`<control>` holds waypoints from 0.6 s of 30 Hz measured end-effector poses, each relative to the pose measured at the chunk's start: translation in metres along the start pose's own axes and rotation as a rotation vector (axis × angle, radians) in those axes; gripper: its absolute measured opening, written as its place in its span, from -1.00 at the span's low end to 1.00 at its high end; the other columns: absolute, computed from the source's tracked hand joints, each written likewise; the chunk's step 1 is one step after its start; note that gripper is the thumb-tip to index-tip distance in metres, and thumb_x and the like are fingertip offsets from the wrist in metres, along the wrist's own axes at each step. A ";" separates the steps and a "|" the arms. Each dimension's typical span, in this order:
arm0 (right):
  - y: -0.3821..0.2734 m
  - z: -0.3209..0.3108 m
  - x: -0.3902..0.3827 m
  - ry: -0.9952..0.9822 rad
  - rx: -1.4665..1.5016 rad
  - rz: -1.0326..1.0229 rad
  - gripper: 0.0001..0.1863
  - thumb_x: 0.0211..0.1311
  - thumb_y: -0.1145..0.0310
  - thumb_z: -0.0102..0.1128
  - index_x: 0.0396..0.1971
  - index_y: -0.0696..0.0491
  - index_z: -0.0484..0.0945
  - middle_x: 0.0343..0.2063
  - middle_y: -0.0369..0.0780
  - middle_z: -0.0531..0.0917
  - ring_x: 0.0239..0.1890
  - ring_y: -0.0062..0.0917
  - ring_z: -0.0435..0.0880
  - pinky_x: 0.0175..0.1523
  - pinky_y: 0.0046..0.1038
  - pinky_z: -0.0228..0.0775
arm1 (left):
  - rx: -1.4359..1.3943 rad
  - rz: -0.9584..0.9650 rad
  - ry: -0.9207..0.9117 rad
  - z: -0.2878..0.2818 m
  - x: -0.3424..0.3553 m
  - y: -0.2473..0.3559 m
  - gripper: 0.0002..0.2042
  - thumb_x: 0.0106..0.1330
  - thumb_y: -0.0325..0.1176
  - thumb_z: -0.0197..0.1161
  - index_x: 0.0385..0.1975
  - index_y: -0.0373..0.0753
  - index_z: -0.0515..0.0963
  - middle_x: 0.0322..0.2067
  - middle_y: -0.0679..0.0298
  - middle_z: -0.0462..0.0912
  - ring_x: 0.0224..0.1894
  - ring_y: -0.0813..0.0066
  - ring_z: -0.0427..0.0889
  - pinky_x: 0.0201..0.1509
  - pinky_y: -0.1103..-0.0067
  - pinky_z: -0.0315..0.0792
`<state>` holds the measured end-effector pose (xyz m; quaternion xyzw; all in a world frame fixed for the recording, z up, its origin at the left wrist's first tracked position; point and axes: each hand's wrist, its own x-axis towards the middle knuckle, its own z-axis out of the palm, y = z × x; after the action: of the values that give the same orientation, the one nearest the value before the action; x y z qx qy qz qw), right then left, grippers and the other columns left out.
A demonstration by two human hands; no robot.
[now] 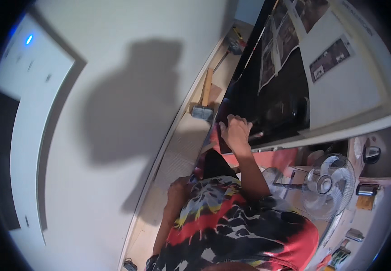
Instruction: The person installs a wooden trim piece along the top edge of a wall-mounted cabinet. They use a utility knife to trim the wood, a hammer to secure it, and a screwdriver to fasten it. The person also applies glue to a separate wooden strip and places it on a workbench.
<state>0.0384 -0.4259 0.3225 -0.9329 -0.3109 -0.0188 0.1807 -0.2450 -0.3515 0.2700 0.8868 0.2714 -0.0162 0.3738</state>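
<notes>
My right hand rests against the lower corner of a large glossy black panel. Its fingers are bent and slightly apart, and nothing shows in its grip. Down by my left side, my left hand lies at the narrow pale ledge, its fingers mostly hidden beside my body. A mallet with a dark block head and a wooden handle lies on the ledge, close to my right hand. Farther along lies another dark-headed hammer.
A pale wall bearing my shadow rises at the left, with a white raised panel on it. Paper sheets are taped to the black panel. At the lower right are a standing fan and a shelf with several small items.
</notes>
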 end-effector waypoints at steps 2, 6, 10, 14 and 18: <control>-0.009 0.009 0.036 -0.079 0.103 0.036 -0.77 0.12 0.24 0.31 -0.34 0.10 0.64 -0.45 -0.03 0.67 -0.28 -0.11 0.68 -0.11 -0.17 0.44 | 0.006 0.023 0.028 -0.007 0.022 0.002 -0.72 0.21 -0.35 0.28 -0.10 -0.27 0.61 -0.20 -0.04 0.66 -0.14 -0.06 0.64 -0.06 0.23 0.51; 0.012 0.050 0.149 -0.044 0.555 0.138 -0.83 0.15 0.37 0.21 -0.31 0.11 0.65 -0.47 0.01 0.67 -0.29 -0.13 0.72 -0.19 -0.31 0.53 | 0.007 0.070 0.077 -0.021 0.087 0.026 -0.74 0.23 -0.35 0.30 -0.10 -0.27 0.62 -0.18 -0.03 0.67 -0.14 -0.05 0.65 -0.05 0.26 0.52; 0.122 0.179 0.303 0.401 0.586 0.326 -0.81 0.10 0.37 0.23 -0.31 0.12 0.66 -0.44 -0.02 0.70 -0.24 -0.14 0.73 -0.10 -0.29 0.53 | -0.027 0.095 0.112 -0.014 0.167 0.036 -0.75 0.23 -0.40 0.27 -0.11 -0.28 0.61 -0.21 0.00 0.67 -0.17 -0.01 0.65 -0.07 0.24 0.51; 0.171 0.190 0.415 0.305 0.433 0.347 -0.47 0.01 0.17 0.41 -0.03 0.11 0.56 -0.15 0.03 0.66 -0.04 -0.15 0.67 0.05 -0.22 0.50 | -0.004 0.107 0.056 -0.012 0.233 0.061 -0.76 0.24 -0.40 0.26 -0.10 -0.26 0.60 -0.19 0.01 0.66 -0.13 0.02 0.63 -0.03 0.24 0.49; 0.224 0.198 0.512 0.163 0.175 0.211 -0.09 -0.08 -0.13 0.46 0.23 0.05 0.32 0.25 0.07 0.33 0.27 -0.06 0.35 0.29 -0.08 0.25 | 0.163 0.203 -0.054 0.007 0.335 0.060 -0.69 0.21 -0.40 0.25 -0.04 -0.23 0.54 -0.21 0.04 0.63 -0.12 0.02 0.60 -0.07 0.24 0.47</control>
<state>0.5672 -0.2297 0.1397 -0.9365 -0.1961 -0.0485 0.2868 0.0715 -0.2336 0.2271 0.9363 0.1676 -0.0242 0.3075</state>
